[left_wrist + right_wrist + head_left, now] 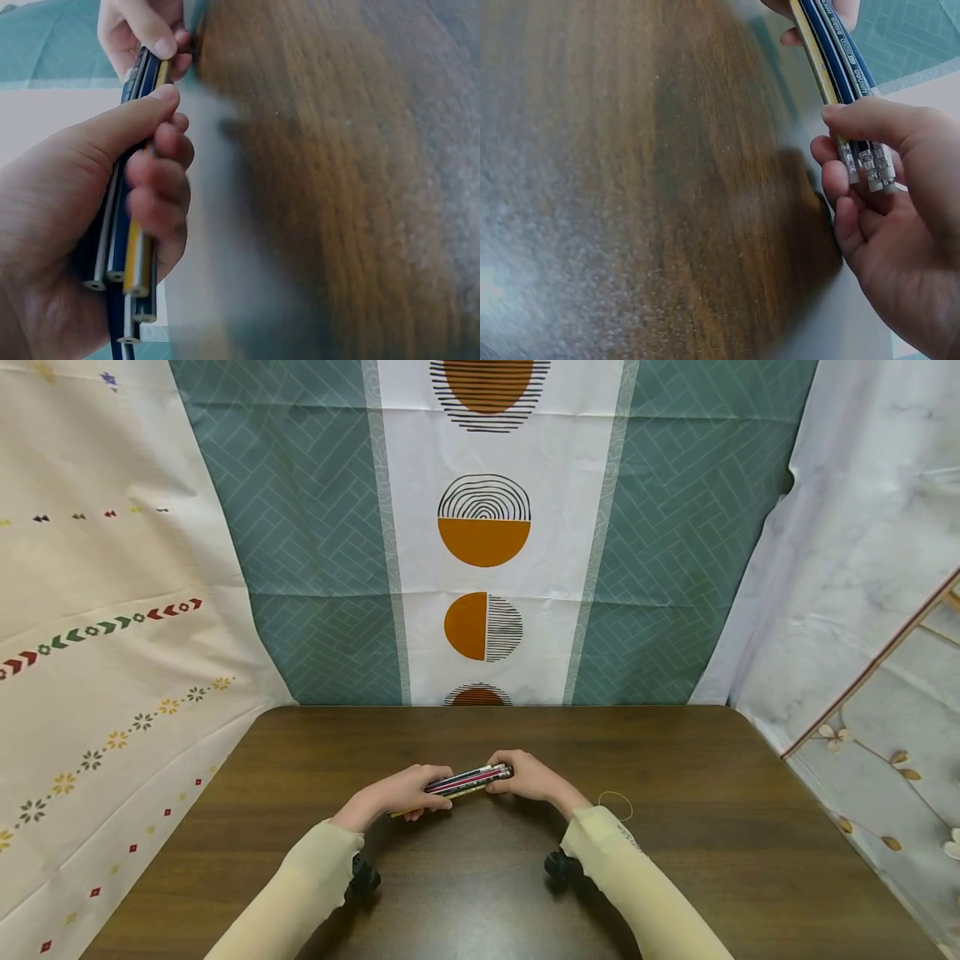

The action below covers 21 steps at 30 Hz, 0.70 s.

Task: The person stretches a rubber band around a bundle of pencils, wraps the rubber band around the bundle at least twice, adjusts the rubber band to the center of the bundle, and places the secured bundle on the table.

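Note:
Above the table, a bundle of several pencils (471, 780) is held between both hands. My left hand (402, 789) grips it near one end, thumb along the top and fingers curled underneath. Unsharpened flat ends stick out below that palm in the left wrist view, one on a yellow pencil (137, 262), others on dark blue ones. At the opposite end, my right hand (527, 776) holds the bundle between thumb and curled fingers. White erasers (876, 185) in silvery ferrules show beside those fingers in the right wrist view, the tips slightly uneven.
The brown wooden table (480, 885) extends around both arms. A thin yellow loop (631, 810) lies beside the right sleeve (622, 852). Black wrist devices hang under both forearms. Patterned cloth (315, 527) hangs behind the table's far edge and along both sides.

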### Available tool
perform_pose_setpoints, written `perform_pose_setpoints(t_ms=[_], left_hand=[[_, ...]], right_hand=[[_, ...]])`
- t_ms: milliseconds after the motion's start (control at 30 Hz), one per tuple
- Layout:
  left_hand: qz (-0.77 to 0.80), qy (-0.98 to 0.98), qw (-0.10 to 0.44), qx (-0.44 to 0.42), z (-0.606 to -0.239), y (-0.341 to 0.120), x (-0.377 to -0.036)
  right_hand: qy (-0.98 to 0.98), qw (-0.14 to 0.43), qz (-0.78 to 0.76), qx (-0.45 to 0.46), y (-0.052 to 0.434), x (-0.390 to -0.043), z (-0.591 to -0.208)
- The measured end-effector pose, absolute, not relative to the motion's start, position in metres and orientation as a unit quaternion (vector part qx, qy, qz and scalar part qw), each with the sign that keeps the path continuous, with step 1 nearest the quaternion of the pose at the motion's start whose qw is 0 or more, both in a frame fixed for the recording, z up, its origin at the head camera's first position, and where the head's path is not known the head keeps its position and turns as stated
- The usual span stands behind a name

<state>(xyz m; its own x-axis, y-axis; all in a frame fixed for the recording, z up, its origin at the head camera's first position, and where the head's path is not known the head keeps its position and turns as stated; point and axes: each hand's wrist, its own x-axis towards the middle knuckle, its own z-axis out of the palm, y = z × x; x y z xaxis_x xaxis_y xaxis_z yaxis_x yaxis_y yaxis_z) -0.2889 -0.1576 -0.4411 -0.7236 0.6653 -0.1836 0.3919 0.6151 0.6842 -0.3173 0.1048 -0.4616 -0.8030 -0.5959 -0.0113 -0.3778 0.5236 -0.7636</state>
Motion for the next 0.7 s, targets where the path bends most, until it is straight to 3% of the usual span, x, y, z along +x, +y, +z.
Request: perform_pose_setpoints(t_ms=[267, 700], left_hand=[[0.261, 0.893, 0.164, 0.328, -0.449, -0.154, -0.292], [0.244, 0.889, 0.167, 0.349, -0.443, -0.141, -0.291]], right_hand=[[0.833, 0.171, -0.45, -0.273, 0.098, -0.313, -0.462], [0.863, 0.082, -0.453, -0.21, 0.089, -0.305, -0.472]])
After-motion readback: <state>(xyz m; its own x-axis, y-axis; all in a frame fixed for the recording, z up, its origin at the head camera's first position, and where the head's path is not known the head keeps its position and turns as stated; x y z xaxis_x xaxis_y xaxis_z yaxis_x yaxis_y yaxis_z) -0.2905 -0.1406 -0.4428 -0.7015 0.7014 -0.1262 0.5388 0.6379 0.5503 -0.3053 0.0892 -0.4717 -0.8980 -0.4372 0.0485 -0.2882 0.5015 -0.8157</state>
